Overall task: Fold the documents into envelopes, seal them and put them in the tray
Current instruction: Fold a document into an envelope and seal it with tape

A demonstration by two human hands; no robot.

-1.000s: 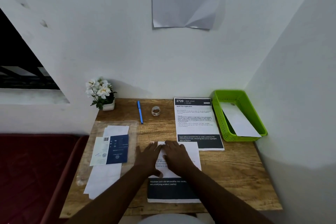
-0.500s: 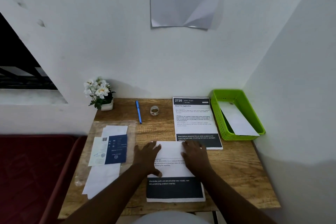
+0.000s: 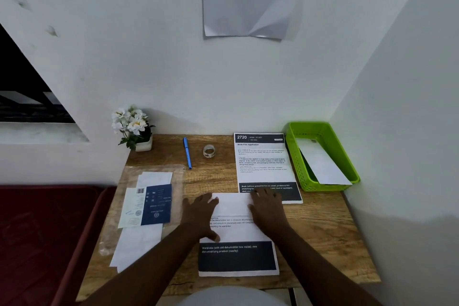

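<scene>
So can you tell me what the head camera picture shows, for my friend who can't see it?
Two bare hands, the left hand and the right hand, press flat on a printed document whose top is folded down, on a wooden desk. A second document lies behind it, beside a green tray holding a white envelope. Spare envelopes, a blue pen and tape roll lie on the left.

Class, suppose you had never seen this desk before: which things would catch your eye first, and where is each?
Probably the bright green tray at the desk's far right corner, with a white envelope lying in it. Next, the left hand and right hand pressing flat on a partly folded document at the front centre. White flowers stand at the far left.
</scene>
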